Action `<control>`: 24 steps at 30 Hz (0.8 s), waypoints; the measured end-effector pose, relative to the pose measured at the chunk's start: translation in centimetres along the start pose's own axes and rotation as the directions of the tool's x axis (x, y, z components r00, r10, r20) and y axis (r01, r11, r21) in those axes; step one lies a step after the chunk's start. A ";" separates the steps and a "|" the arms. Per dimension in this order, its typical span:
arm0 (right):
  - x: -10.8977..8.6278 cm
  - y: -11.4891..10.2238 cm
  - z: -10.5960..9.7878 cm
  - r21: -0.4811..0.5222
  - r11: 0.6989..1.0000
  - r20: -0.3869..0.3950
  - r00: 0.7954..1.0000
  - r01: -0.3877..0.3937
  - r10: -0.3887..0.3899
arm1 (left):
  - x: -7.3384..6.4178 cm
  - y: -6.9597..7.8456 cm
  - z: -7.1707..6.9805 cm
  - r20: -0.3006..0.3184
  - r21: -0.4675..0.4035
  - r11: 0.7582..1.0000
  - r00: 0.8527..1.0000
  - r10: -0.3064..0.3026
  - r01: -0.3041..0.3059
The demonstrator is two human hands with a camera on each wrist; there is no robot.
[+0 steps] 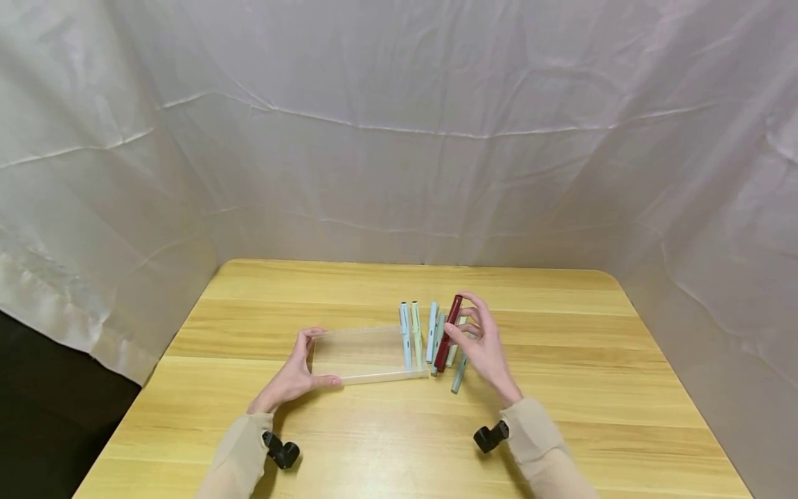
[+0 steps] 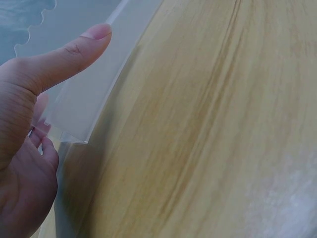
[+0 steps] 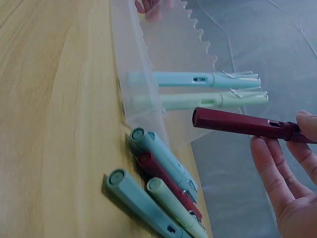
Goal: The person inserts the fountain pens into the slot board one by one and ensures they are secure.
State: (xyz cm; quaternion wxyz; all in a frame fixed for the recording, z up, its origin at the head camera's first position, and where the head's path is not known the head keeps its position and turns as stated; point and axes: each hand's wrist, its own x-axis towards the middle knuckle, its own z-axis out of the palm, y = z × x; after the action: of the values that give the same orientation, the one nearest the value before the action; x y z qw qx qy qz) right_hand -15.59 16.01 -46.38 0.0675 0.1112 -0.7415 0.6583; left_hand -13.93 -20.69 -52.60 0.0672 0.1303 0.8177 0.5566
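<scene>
My left hand (image 1: 291, 380) grips the left end of a clear plastic pen tray (image 1: 380, 377), thumb on its front wall. The tray's notched edge shows in the right wrist view. Near its right end lie a light blue pen (image 3: 181, 79) and a light green pen (image 3: 193, 101), side by side. My right hand (image 1: 488, 350) pinches a dark red pen (image 3: 237, 122) by its capped end, raised above the loose pens. Below it on the table are another dark red pen (image 3: 166, 178), a light green pen (image 3: 173, 203), a teal pen (image 3: 138, 198) and blue-toned ones.
The loose pens lie close together just right of the tray on the wooden table (image 1: 386, 436). Pale cloth (image 1: 399, 180) hangs behind the table and at both sides. A small black wrist camera (image 1: 491, 436) sits on each sleeve.
</scene>
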 end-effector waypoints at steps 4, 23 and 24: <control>0.2 -0.3 0.8 0.009 1.000 0.004 1.000 0.015 -0.015 | 0.0 0.0 -0.1 0.000 0.004 1.000 1.000 -0.003 0.003; 0.7 -0.4 4.4 -0.110 0.993 0.008 0.999 0.051 -0.050 | 0.1 0.0 0.0 -0.004 0.004 1.000 1.000 0.007 -0.007; 0.7 -0.4 4.6 -0.115 0.992 0.009 0.999 0.052 -0.052 | 0.0 0.0 0.0 -0.003 0.004 1.000 1.000 0.007 -0.007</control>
State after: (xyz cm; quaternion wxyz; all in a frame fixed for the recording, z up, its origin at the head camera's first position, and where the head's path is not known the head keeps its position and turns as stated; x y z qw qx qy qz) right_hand -15.89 11.35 -46.38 0.0885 0.1285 -0.7752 0.6122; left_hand -13.98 -20.69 -52.60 0.0635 0.1325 0.8184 0.5556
